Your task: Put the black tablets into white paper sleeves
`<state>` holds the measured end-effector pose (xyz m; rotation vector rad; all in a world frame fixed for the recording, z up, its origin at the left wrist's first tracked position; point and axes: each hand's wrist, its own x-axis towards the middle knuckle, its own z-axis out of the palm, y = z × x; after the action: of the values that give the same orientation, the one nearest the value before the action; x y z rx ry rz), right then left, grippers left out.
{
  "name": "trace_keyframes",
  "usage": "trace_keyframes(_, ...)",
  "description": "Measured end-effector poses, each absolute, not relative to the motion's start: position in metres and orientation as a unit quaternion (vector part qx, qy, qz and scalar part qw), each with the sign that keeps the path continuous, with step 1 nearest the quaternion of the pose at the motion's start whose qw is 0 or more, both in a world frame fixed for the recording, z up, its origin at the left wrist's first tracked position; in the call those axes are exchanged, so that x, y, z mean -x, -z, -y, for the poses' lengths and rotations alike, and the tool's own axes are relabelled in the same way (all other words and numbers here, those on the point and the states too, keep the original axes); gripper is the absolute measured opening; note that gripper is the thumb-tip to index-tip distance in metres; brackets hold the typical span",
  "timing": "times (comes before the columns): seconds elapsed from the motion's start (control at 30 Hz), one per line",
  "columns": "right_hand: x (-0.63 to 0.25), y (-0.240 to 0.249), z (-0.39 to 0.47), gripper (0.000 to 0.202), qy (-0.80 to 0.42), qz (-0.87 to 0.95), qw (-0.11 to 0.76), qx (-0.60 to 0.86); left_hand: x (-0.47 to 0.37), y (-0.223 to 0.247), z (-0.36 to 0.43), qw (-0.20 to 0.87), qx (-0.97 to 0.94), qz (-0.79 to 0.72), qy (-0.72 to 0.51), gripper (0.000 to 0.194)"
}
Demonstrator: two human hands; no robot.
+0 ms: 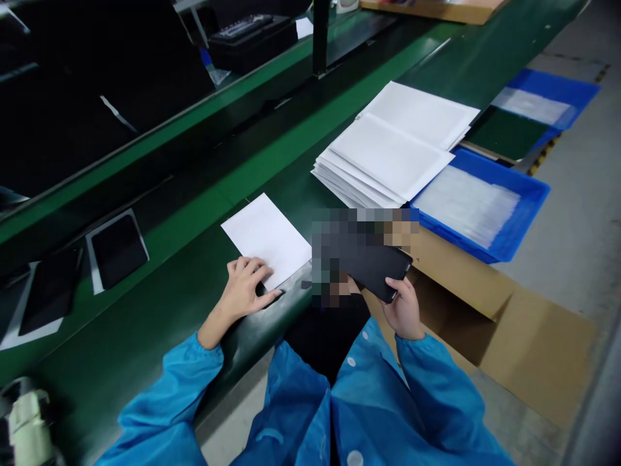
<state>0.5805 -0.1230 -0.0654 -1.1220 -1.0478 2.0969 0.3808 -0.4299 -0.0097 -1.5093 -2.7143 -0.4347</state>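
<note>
My left hand (242, 288) rests at the near edge of the green bench, its fingers apart and touching the lower corner of a white sheet (272, 239). The sheet lies flat on the bench top. Off the bench edge, above my lap, my right hand (405, 307) grips one end of a flat black rectangular panel that looks like a tablet (381, 268). Its thumb lies over the panel's edge. A pixelated patch hides the panel's far end and whatever is around it.
Stacked white sheets or envelopes (392, 155) lie further along the bench. Beyond its right side are blue bins (528, 213) with clear plastic sleeves and an open cardboard box (538, 349). To the left, black panels (119, 249) lie on white sheets. A dark shelf runs behind.
</note>
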Motion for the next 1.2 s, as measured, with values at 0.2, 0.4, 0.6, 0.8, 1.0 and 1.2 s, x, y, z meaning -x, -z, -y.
trace_keyframes(0.2, -0.575, 0.069, 0.127, 0.043, -0.792, 0.367, 0.261, 0.412, -0.393, 0.002, 0.402, 0.02, 0.481, 0.875, 0.049, 0.023)
trace_keyframes(0.4, -0.573, 0.068, 0.129, 0.036, -0.799, 0.384, 0.255, 0.386, -0.404, -0.008, 0.374, -0.021, 0.462, 0.887, -0.02, 0.019)
trace_keyframes(0.6, -0.58, 0.065, 0.133, 0.036, -0.794, 0.374, 0.25, 0.409, -0.403, -0.009, 0.369, -0.104, 0.42, 0.896, 0.101, 0.015)
trace_keyframes(0.8, -0.588, 0.071, 0.141, 0.04, -0.789, 0.398, 0.232, 0.406, -0.391, -0.018, 0.368, -0.179, 0.421, 0.869, 0.189, 0.012)
trace_keyframes(1.0, -0.594, 0.077, 0.143, 0.036, -0.777, 0.42, 0.25, 0.396, -0.383, -0.016, 0.366, -0.221, 0.401, 0.853, 0.252, 0.008)
trace_keyframes(1.2, -0.6, 0.071, 0.154, 0.035, -0.764, 0.435, 0.258, 0.402, -0.384, -0.006, 0.365, -0.184, 0.343, 0.856, 0.34, 0.009)
